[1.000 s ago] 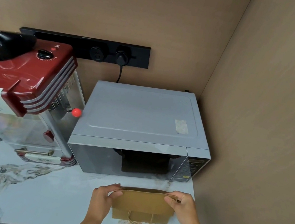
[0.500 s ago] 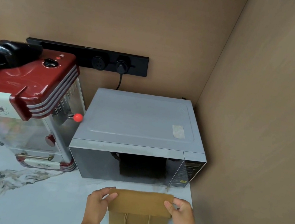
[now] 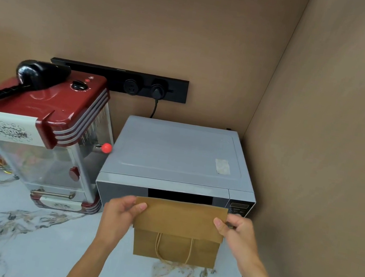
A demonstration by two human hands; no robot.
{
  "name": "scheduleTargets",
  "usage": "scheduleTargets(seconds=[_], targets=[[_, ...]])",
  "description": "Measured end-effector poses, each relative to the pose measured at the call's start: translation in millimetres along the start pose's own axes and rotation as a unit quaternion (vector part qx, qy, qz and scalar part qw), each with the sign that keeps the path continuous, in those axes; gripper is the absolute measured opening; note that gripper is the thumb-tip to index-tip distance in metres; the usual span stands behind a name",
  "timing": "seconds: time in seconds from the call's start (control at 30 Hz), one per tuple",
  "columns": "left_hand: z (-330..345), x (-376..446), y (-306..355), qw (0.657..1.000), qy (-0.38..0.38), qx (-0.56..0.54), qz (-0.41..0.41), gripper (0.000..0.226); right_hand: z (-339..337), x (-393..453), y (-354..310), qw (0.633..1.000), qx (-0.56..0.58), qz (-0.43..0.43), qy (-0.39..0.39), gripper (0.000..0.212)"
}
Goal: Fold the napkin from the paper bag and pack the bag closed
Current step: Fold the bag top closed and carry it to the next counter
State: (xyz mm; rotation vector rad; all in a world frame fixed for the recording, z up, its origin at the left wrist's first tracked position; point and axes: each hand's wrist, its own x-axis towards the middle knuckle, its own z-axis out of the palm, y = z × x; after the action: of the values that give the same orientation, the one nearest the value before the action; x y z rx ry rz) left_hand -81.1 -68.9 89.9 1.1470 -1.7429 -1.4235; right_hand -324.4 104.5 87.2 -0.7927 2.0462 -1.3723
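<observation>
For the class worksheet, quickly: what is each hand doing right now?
Left hand: closed, pinching the paper bag at its left top corner.
Right hand: closed, pinching its right top corner.

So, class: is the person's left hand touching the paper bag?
Touching. The head view shows the left hand pinching the left edge of the paper bag's folded-over top, thumb lying on the front face.
</observation>
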Motion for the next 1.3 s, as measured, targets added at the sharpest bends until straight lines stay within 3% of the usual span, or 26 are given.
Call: scheduleTargets(seconds=[0.13, 0.23, 0.37, 0.5, 0.73, 0.93, 1.3], targets=[[-14, 11, 33, 0.998, 0.004, -0.001, 0.062, 0.040, -9, 1, -41, 0.999, 0.033, -0.037, 0.003, 0.010], [-21, 18, 60, 0.995, 0.019, 0.008, 0.094, 0.046, -18, 3, -72, 0.997, 0.037, -0.063, 0.003, 0.014], [-29, 26, 103, 0.992, 0.033, -0.043, 0.115, 0.039, -29, 6, -118, 0.993, 0.051, -0.103, 0.014, 0.012], [-37, 31, 154, 0.985, 0.047, -0.084, 0.144, 0.017, -39, 11, -168, 0.986, 0.084, -0.146, 0.005, 0.030], [-57, 40, 229, 0.969, 0.060, -0.103, 0.218, 0.028, -56, 14, -240, 0.969, 0.119, -0.213, 0.028, 0.033], [-72, 45, 277, 0.959, 0.080, -0.108, 0.248, 0.015, -67, 16, -287, 0.959, 0.113, -0.255, 0.054, 0.016], [-91, 45, 333, 0.943, 0.079, -0.134, 0.293, 0.009, -79, 7, -337, 0.941, 0.119, -0.309, 0.063, 0.020]])
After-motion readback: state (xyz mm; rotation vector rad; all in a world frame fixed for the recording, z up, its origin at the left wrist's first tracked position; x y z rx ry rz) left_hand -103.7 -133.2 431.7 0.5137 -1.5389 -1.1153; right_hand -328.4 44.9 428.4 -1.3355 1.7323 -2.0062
